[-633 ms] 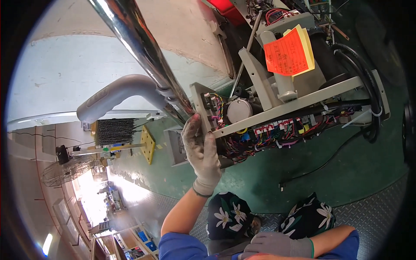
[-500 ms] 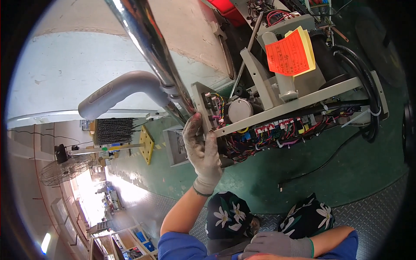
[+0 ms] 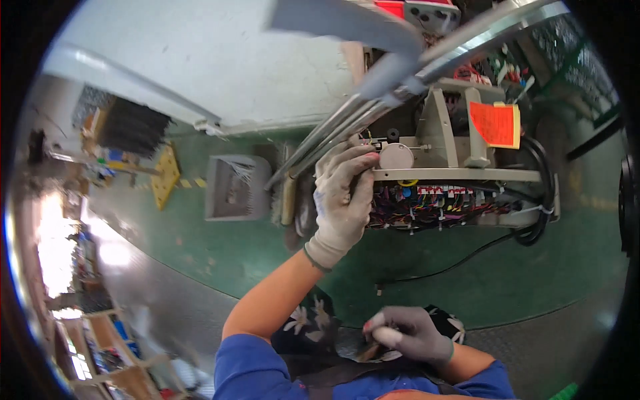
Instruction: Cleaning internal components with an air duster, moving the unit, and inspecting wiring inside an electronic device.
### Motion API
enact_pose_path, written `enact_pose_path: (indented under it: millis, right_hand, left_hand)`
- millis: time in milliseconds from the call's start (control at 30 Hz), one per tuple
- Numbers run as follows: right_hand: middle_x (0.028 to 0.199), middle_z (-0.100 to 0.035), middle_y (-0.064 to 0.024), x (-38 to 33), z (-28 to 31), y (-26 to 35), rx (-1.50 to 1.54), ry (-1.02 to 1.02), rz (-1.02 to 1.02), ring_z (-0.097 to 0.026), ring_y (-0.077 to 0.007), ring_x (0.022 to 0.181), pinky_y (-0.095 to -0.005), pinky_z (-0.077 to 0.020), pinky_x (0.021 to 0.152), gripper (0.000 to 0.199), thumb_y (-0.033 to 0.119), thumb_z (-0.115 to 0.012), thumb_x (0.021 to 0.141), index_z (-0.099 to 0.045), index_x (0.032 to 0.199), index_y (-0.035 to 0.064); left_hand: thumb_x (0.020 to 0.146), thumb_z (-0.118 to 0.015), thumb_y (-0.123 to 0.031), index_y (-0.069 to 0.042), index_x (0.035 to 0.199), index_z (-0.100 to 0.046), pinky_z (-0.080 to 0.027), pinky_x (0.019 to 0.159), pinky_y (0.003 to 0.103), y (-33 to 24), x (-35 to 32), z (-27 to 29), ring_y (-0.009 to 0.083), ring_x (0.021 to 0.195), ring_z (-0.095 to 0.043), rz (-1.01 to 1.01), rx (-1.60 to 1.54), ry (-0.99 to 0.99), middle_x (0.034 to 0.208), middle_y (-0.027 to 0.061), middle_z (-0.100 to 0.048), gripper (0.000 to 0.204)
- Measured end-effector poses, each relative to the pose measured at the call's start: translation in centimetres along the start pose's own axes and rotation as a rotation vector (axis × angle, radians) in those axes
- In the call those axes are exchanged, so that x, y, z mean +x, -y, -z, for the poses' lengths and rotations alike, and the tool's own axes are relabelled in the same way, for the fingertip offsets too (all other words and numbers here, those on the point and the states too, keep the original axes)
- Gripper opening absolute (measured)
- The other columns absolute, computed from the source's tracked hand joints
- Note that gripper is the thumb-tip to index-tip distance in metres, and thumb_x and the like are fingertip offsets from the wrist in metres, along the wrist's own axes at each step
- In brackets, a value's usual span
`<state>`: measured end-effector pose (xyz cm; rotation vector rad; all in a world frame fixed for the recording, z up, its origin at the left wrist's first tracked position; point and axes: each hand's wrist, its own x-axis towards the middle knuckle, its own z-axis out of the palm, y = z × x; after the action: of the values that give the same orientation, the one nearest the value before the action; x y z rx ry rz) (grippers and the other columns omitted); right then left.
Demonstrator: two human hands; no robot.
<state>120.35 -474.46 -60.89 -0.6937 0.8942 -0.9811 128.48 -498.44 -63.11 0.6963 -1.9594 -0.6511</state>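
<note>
In a whitish, stained glove, my left hand [image 3: 343,203] is curled round the left end of a beige metal frame [image 3: 460,175]. The frame carries a round silver cap [image 3: 397,156] and dense bundles of coloured wires [image 3: 433,205] along its near side. An orange and yellow paper tag [image 3: 495,125] hangs on its upper part. A thick black cable [image 3: 548,193] is looped at the right end. Close to my body, my right hand [image 3: 417,333] in a grey glove has its fingers curled in; whatever they may hold is hidden.
Chrome tubes [image 3: 480,40] with a blurred grey handle [image 3: 353,27] cross above the frame. A grey bin [image 3: 237,188] stands on the green floor, left of my hand. Farther left is a yellow plate [image 3: 165,177]. A thin black cord [image 3: 433,272] trails on the floor.
My view has shifted, so the frame sits level and the handle appears higher and farther right. My left hand stays at the frame's end. My right hand has risen from my lap with fingers curled.
</note>
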Motion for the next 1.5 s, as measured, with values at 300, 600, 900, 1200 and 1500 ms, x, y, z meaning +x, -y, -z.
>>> enact_pose_path:
  millis: [300, 600, 900, 1200, 1500]
  right_hand:
    - [0.093, -0.066, -0.0068, 4.5, -3.9, -3.9, -0.240, -0.380, -0.218, -0.061, -0.0138, 0.087, -0.0292, -0.0494, 0.081, 0.031, 0.023, -0.057, 0.099, -0.067, 0.108, -0.0041]
    - [0.095, -0.068, -0.0067, 4.3, -7.8, -6.6, -0.485, -0.498, -0.379, -0.063, -0.0132, 0.088, -0.0287, -0.0504, 0.080, 0.026, 0.019, -0.058, 0.098, -0.068, 0.110, -0.0019]
    - [0.107, -0.070, -0.0114, 4.7, -10.7, -6.5, -0.616, -0.497, -0.430, -0.064, -0.0187, 0.100, -0.0324, -0.0496, 0.091, 0.030, 0.023, -0.060, 0.097, -0.068, 0.112, -0.0016]
    - [0.107, -0.070, -0.0127, 4.8, -11.1, -6.7, -0.558, -0.491, -0.461, -0.065, -0.0200, 0.101, -0.0333, -0.0493, 0.091, 0.030, 0.024, -0.059, 0.097, -0.068, 0.112, -0.0012]
    - [0.105, -0.071, -0.0140, 4.5, -10.7, -6.9, -0.658, -0.428, -0.390, -0.066, -0.0205, 0.098, -0.0337, -0.0502, 0.090, 0.033, 0.026, -0.059, 0.097, -0.068, 0.112, -0.0016]
  left_hand:
    - [0.083, -0.067, -0.006, -0.007, 0.099, -0.072, -0.041, 0.103, 0.045, 1.0, -0.9, 1.0, 0.0317, 0.117, -0.058, 0.020, -0.103, -0.145, 0.111, 0.0065, -0.070, 0.017]
    - [0.086, -0.064, -0.015, -0.012, 0.117, -0.066, -0.025, 0.116, 0.052, 1.1, -1.2, 1.0, 0.0348, 0.140, -0.037, -0.006, 0.000, 0.167, 0.144, 0.0136, -0.047, 0.031]
    - [0.085, -0.062, -0.022, -0.013, 0.157, -0.027, -0.006, 0.121, 0.058, 1.1, -0.5, 2.1, 0.0516, 0.149, -0.011, 0.247, -0.012, 0.358, 0.159, 0.0362, -0.012, 0.080]
    - [0.084, -0.063, -0.021, -0.015, 0.156, -0.030, -0.004, 0.121, 0.059, 1.1, -0.6, 1.9, 0.0490, 0.150, -0.011, 0.252, 0.009, 0.320, 0.161, 0.0316, -0.015, 0.080]
    - [0.081, -0.065, -0.019, -0.015, 0.154, -0.033, -0.006, 0.121, 0.058, 1.0, -0.7, 1.3, 0.0470, 0.150, -0.013, 0.240, 0.021, 0.265, 0.160, 0.0299, -0.017, 0.080]
